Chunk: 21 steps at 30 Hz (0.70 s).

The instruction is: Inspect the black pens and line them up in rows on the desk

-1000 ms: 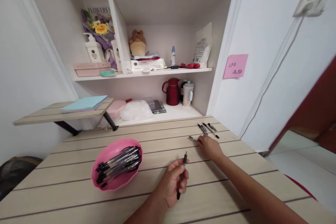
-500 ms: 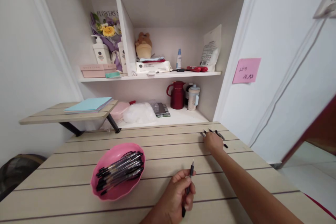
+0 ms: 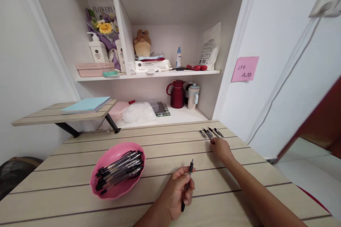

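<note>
Our left grip [image 3: 177,192] holds one pen [image 3: 191,166], lower centre; right grip [image 3: 222,149] unclear to us, its nudge could scatter loose pens [image 3: 210,134], centre right.

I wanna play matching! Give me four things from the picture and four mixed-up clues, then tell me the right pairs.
1. Bowl
2. Left hand
3. Jug
4. Note

A. Dark red
B. Stuck on the wall
C. Has a pile of pens inside
D. Grips one pen

Right pairs: 1-C, 2-D, 3-A, 4-B
</note>
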Each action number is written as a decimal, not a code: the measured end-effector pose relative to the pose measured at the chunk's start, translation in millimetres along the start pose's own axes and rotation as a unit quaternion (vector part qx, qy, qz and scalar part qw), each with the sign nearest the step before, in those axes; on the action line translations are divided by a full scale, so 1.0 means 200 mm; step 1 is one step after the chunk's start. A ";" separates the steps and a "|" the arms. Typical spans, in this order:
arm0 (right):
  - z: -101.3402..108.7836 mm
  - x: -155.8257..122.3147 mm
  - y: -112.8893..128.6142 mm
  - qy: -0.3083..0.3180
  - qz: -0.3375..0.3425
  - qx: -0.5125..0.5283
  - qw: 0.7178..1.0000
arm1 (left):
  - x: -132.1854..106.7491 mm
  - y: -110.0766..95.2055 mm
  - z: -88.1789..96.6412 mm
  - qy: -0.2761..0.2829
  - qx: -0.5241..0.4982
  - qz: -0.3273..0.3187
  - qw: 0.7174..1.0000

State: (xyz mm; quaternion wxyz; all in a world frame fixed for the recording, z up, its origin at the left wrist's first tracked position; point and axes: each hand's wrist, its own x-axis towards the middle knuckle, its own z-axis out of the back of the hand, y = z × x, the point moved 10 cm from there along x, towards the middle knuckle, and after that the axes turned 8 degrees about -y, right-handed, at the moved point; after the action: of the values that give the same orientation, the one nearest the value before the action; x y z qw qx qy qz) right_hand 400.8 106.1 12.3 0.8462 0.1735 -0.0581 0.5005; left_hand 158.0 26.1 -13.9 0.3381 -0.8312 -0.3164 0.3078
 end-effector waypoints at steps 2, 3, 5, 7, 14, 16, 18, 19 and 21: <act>0.00 -0.03 0.01 0.004 0.009 -0.001 1.000 | 0.00 0.00 0.00 -0.001 0.000 -0.001 1.000; 0.00 -0.04 0.02 0.005 0.012 -0.001 1.000 | 0.00 0.00 0.00 0.000 0.000 -0.002 1.000; 0.01 -0.04 0.03 0.004 0.014 0.000 1.000 | 0.00 0.00 -0.01 0.002 0.001 -0.003 1.000; 0.01 -0.02 0.03 -0.002 0.010 0.001 1.000 | 0.00 0.00 0.00 0.000 0.002 -0.003 1.000; -0.01 0.07 0.05 -0.027 -0.018 -0.006 0.999 | 0.00 0.00 0.00 -0.003 0.006 0.004 1.000; -0.01 0.09 0.07 -0.030 -0.019 -0.009 0.999 | -0.01 0.00 0.00 -0.005 0.006 0.005 1.000; -0.02 0.10 0.08 -0.032 -0.017 -0.011 0.999 | -0.01 0.00 0.00 -0.006 0.006 0.002 1.000; -0.02 0.10 0.08 -0.032 -0.016 -0.011 0.999 | -0.01 0.00 0.00 -0.007 0.006 0.000 1.000; -0.03 0.11 0.08 -0.032 -0.014 -0.012 0.999 | 0.00 0.00 0.00 -0.007 0.005 0.001 1.000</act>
State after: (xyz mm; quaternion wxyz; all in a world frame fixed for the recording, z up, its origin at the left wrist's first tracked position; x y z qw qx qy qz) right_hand 397.2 132.6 16.8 0.8526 0.1803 -0.0883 0.4824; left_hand 157.9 25.1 -13.9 0.3400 -0.8277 -0.3165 0.3150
